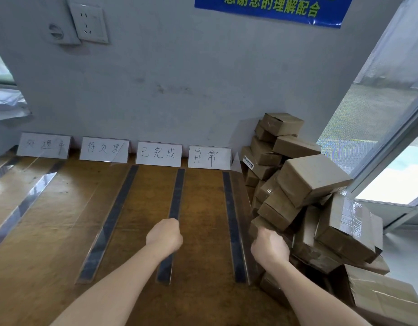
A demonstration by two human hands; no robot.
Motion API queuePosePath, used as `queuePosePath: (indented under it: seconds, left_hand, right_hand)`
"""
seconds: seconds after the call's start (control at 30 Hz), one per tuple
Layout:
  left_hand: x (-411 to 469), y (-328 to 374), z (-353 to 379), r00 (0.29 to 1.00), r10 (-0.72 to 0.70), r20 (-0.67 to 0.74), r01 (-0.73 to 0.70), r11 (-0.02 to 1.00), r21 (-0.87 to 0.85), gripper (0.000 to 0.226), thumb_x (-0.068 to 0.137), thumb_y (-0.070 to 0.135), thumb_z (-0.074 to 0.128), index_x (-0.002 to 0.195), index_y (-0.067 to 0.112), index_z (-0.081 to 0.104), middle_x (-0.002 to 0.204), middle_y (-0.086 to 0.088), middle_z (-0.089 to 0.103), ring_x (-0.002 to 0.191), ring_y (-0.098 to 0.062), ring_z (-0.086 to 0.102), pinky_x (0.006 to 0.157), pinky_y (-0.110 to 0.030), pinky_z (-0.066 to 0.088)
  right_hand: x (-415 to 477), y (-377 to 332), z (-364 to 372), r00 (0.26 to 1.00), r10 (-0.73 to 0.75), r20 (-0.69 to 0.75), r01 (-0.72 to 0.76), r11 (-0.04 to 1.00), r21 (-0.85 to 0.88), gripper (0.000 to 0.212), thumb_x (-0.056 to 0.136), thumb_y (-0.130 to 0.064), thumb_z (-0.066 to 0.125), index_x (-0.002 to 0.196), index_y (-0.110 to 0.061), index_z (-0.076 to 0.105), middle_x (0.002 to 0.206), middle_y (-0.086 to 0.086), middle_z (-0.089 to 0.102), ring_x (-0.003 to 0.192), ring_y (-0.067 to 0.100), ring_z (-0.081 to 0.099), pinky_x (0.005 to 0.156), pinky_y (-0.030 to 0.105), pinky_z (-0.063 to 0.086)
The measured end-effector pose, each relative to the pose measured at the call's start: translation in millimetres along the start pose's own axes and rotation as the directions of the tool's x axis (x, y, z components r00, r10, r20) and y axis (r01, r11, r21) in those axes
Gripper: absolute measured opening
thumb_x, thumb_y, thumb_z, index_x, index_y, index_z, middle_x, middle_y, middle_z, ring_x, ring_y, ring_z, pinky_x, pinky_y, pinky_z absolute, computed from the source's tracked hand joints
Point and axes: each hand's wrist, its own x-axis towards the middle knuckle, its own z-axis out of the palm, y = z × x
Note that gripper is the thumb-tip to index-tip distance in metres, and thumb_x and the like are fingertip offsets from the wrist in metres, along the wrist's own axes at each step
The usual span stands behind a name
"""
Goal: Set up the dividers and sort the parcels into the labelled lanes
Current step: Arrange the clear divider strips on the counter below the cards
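Lane labels, left to right: first card (44,145), 处理中; second card (104,149), 待处理; third card (158,153), 已完成; fourth card (209,157), 异常. Blue banner (271,8): 您的理解配合, preceding characters cropped. Parcel sticker (249,162): illegible.

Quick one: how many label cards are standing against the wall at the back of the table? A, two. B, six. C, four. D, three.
C: four white handwritten label cards stand side by side along the wall at the back edge of the table.
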Motion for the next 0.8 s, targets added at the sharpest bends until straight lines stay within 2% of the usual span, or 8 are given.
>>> queuePosePath:
  seconds: [0.37,0.57,0.8]
  left_hand:
    - [-0.3,2.1,0.2,1.000,0.017,0.025,-0.017,1.000,-0.008,0.015,0.096,0.014,0.049,0.085,0.018,0.058,0.085,0.002,0.062,0.074,-0.014,0.060,0.057,-0.025,0.046]
    - [0.2,3.4,-2.4,0.998,0.023,0.060,-0.022,1.000,-0.011,0.009,0.097,0.015,0.049,0.096,0.015,0.058,0.087,0.000,0.060,0.082,-0.019,0.063,0.064,-0.030,0.051]
    - [0.1,3.8,-2.0,0.998,0.022,0.060,-0.021,1.000,-0.020,0.010,0.097,0.016,0.049,0.093,0.017,0.058,0.085,0.002,0.060,0.076,-0.015,0.062,0.057,-0.026,0.046]
  right_hand:
    - [-2.3,-2.4,2.5,1.000,-0.001,-0.004,0.001,0.999,0.043,0.020,0.095,-0.014,0.060,0.115,-0.019,0.060,0.095,-0.004,0.061,0.082,0.008,0.062,0.073,0.022,0.055]
    - [1.7,-9.3,-1.2,0.999,0.032,0.029,-0.032,0.999,-0.009,0.013,0.094,-0.015,0.060,0.106,-0.019,0.058,0.093,-0.002,0.063,0.083,0.014,0.064,0.075,0.029,0.058]
    - [1.1,-7.1,-1.8,1.000,0.005,0.026,-0.005,1.000,-0.013,0.011,0.094,-0.017,0.061,0.104,-0.021,0.059,0.089,-0.005,0.061,0.077,0.008,0.061,0.069,0.024,0.053]
